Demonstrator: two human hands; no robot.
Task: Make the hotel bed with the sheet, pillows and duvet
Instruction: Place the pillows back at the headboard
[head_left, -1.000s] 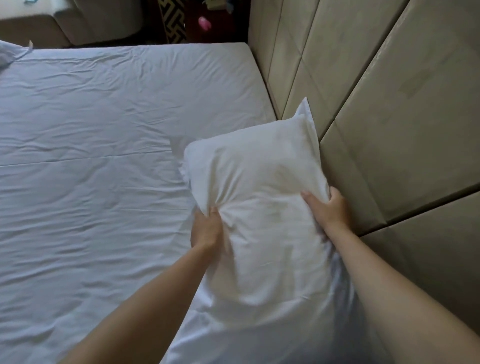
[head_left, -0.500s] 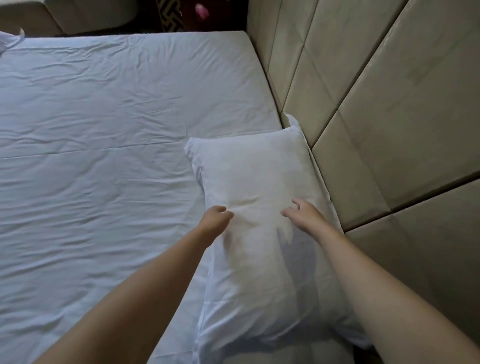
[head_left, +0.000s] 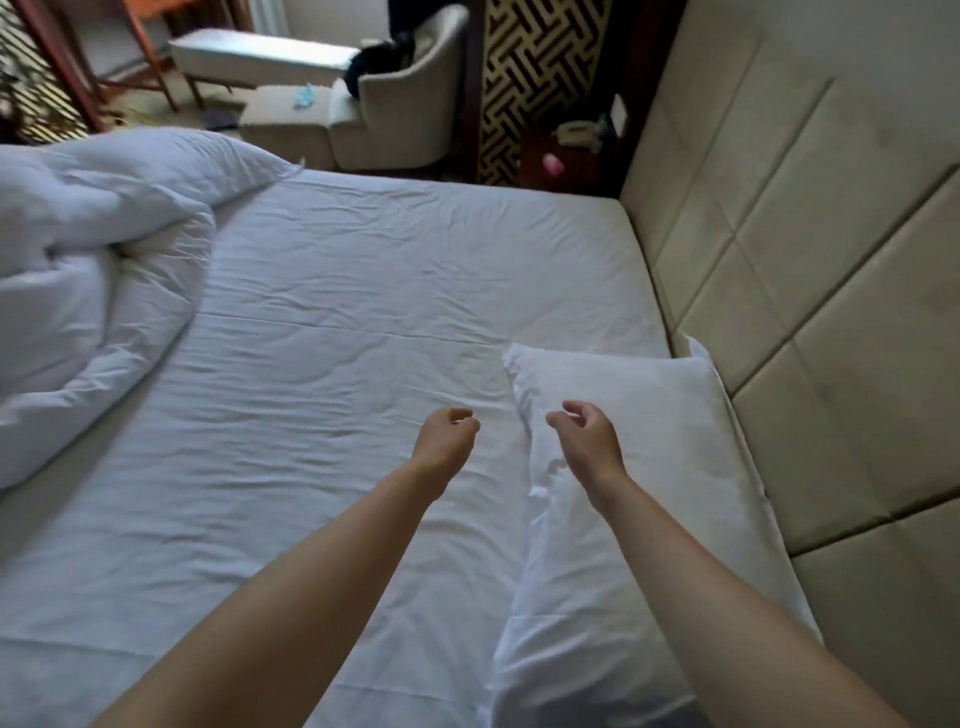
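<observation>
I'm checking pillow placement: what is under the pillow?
The pillow lies on the white sheet, one long side against the padded headboard. The sheet directly beneath is covered, so anything there cannot be seen.

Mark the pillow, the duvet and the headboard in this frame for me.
pillow (head_left: 691, 467), head view, its upper face.
duvet (head_left: 78, 291), head view, the bunched middle.
headboard (head_left: 841, 260), head view, a padded panel.

a: what's new with the pillow (head_left: 670, 415)?
b: a second ago both hands gripped it, tipped up. now it lies flat along the headboard (head_left: 810, 291).
a: and the hands?
b: the left hand (head_left: 448, 436) and right hand (head_left: 587, 439) have let go, fingers loosely curled. the left has moved out over the sheet (head_left: 363, 291).
</observation>
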